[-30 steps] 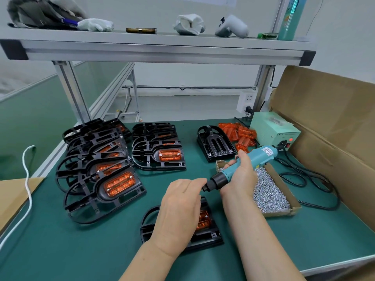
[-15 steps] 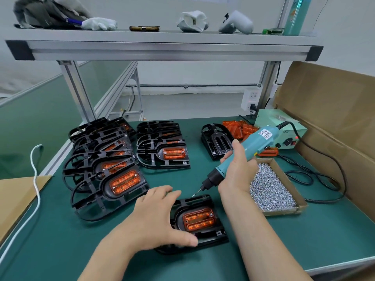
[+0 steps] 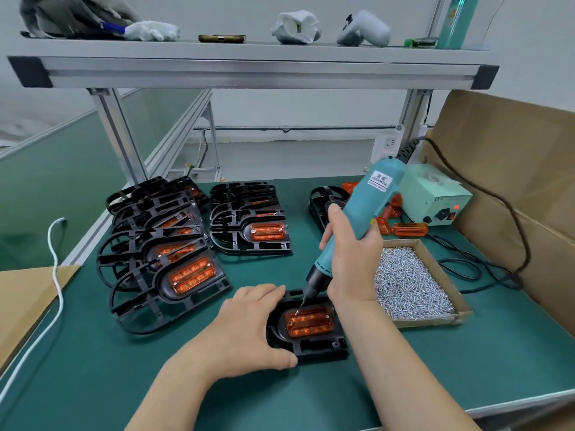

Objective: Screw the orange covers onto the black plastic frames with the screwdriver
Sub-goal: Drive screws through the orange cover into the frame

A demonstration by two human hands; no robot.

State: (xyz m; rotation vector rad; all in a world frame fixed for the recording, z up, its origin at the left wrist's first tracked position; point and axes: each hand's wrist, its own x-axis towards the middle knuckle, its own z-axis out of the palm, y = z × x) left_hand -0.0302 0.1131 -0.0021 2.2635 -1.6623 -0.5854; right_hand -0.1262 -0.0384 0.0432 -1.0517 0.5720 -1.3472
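A black plastic frame lies on the green mat in front of me with an orange cover seated in it. My left hand grips the frame's left side, thumb along its near edge. My right hand grips a teal electric screwdriver, held tilted with the bit tip on the cover's upper left corner. Loose orange covers lie at the back right beside another black frame.
Stacks of frames with covers fill the left and centre. A cardboard tray of screws sits right of my right hand. A green power unit and cables are behind it. A large cardboard box stands on the right.
My left hand moved from the screwdriver tip to the frame's left side, uncovering the orange cover. The screwdriver swung more upright and its bit came down onto the cover.
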